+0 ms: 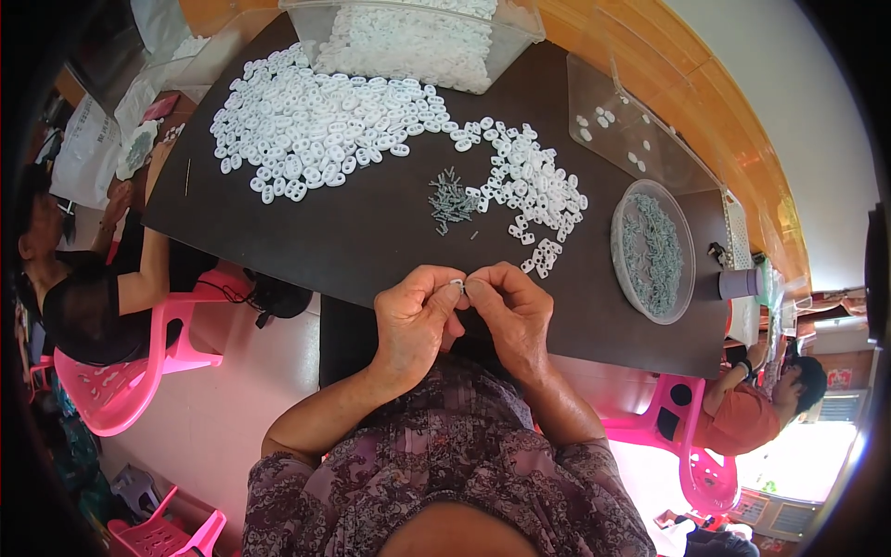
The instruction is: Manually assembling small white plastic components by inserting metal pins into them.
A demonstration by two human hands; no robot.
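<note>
At the table's near edge my left hand [416,320] and my right hand [510,316] meet, thumbs and forefingers closed around a small white plastic piece [457,282]. The fingertips hide most of it, so its exact kind does not show. Just beyond them lies a small heap of grey-green pins [452,199], with a single pin [474,236] apart from it. To the right of that heap spread small white plates with holes [538,181]. A bigger pile of white oval two-holed pieces [316,125] covers the table's far left.
A clear bin [408,42] full of white pieces stands at the back. On the right are a round tub [617,243] of grey-green pins and a clear box [594,153] with a few white ovals. One person [93,269] sits left, another [742,408] right, near pink chairs [167,362].
</note>
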